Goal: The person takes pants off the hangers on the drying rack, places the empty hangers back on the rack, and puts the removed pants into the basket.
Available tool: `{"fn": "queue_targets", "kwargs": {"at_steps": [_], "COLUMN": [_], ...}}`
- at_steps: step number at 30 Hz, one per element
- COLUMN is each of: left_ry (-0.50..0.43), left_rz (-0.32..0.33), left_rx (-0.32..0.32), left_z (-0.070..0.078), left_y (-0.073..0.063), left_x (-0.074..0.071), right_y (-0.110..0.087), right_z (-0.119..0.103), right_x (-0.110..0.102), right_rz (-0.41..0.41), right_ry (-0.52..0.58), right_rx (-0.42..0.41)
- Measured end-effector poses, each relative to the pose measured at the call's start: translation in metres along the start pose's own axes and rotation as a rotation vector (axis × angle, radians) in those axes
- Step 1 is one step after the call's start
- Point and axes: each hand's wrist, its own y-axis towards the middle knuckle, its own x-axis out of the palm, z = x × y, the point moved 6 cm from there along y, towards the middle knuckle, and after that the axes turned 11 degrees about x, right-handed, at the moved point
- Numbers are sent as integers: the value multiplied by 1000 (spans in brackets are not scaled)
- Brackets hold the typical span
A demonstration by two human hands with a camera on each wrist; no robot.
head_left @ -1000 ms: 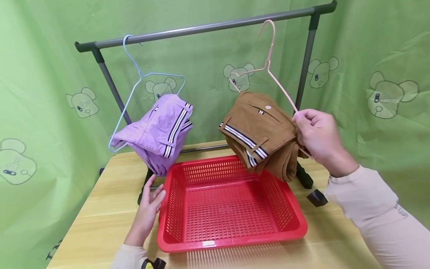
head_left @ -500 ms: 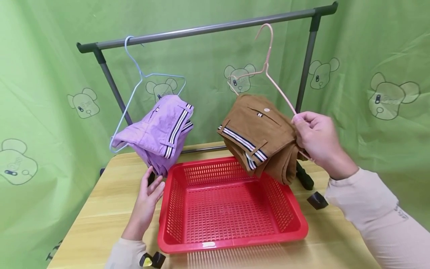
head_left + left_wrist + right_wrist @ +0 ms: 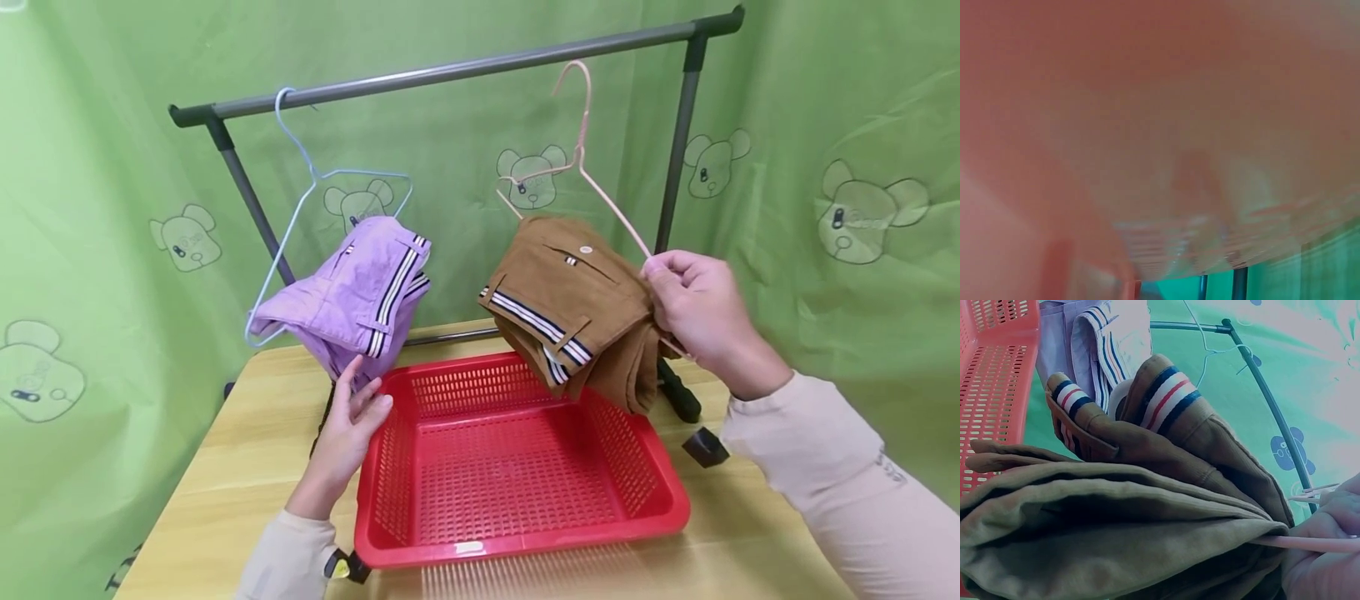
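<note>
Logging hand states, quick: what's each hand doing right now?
Left hand: open, gripping nothing.
Right hand: closed, holding the pink hanger with brown pants on it.

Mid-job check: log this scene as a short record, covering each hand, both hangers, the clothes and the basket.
Right hand: grips the pink hanger at its side
Pink hanger: carries folded brown trousers; hook appears off the rack bar
Left hand: fingers extended, near the purple trousers; contact unclear
Blue hanger: hooked on the bar, carrying the purple trousers
Red basket: on the table, between the hands
Left wrist view: mostly blurred
</note>
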Motion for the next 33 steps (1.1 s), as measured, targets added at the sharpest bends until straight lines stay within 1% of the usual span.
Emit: {"fn": "queue_targets", "kwargs": {"at_steps": [4,7,11,15,17,18,20,22,24,26,28,30,33], "left_ry": [43,53,60,127,161,159,133,65,-11,-63,-106,-129,-134], "left_rz": [-32,-31,-28,-59,-74,-76,-79,-82,-64,-30,16,63,106], "left_rx": [7,-2,-30,-105,-153,-183,-231,-275,-304,-310,-305,-291,-285], "left_z": [-1,-5,-10,-16,-21,-25,-31,-38,-46,-51,-54,-56,-55], "left_y": [5,7,8,7,5,3,-1,-6,-11,-14,-17,-18,-18], "left_x": [1,-3,-9,-13,-16,-17,-16,-13,-10,-7,-5,-5,-3], "right_y": [-2,-3,-4,-4,-4,-4,-4,-4,-4,-4,-5,-5,-5], "right_z": [-1,-1,0,0,0,1,0,-1,-1,-1,-2,-2,-2], "right_x": [0,1,0,-2,-2,-1,-2,-2,-3,-3,-4,-4,-5], "right_rz": [-5,-9,-12,-15,-17,-18,-18,-15,-12,-8,-7,-6,-5], "right_ry": [19,16,10,37,58,66,77,75,71,70,66,62,58], "right_rx": [-4,-9,-9,-14,-13,-11,-9,-8,-8,-9,-9,-10,-11]}}
